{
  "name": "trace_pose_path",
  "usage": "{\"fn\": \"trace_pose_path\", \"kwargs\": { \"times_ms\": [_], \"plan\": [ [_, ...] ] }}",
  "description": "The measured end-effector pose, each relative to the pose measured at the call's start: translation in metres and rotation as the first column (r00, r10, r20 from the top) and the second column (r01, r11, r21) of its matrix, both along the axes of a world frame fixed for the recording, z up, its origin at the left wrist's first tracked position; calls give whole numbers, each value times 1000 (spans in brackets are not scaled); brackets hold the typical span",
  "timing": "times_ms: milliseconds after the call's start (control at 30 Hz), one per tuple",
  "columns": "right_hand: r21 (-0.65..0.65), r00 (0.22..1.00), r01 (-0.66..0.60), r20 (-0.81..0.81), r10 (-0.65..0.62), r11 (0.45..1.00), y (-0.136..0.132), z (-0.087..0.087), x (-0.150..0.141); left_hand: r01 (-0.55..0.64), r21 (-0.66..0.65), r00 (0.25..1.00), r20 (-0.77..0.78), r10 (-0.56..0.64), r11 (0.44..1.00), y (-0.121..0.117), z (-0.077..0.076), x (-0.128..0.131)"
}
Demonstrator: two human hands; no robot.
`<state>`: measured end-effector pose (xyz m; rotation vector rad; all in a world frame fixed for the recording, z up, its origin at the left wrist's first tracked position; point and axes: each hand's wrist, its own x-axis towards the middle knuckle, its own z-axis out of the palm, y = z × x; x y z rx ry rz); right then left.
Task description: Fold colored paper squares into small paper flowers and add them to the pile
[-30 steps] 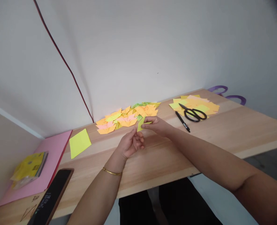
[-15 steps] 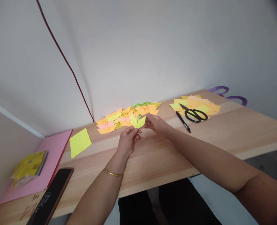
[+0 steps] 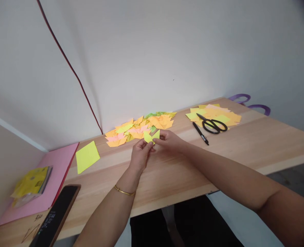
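A small folded yellow paper [image 3: 148, 137] with two upward points is held between both hands above the wooden table. My left hand [image 3: 141, 153] pinches its lower edge with the thumb in front. From the right side, my right hand [image 3: 169, 141] grips it, thumb pressed on the front face near the middle. Just beyond lies a heap of folded paper pieces [image 3: 127, 128] in orange, yellow, pink and green, some with small drawn marks. The fingers behind the paper are partly hidden.
At right, black-handled scissors [image 3: 211, 124] lie on a pile of coloured paper sheets [image 3: 231, 117], beside a black pen [image 3: 200, 133]. At left are a yellow paper stack [image 3: 88, 157], a pink folder [image 3: 61, 159] bearing a yellow packet [image 3: 32, 181], and a phone [image 3: 56, 214].
My right thumb has come round onto the front of the folded paper, and the right hand has shifted slightly down. The left hand still pinches the lower edge.
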<state>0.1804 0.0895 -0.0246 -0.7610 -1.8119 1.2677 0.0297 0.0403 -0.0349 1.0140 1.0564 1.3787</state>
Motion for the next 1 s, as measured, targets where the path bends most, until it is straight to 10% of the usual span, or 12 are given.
{"fn": "trace_pose_path", "kwargs": {
  "times_ms": [1000],
  "plan": [
    [109,998,-24,65,17,994,0,0,2,22,-33,984,-177,-27,999,-1,-2,-2]
  ]
}}
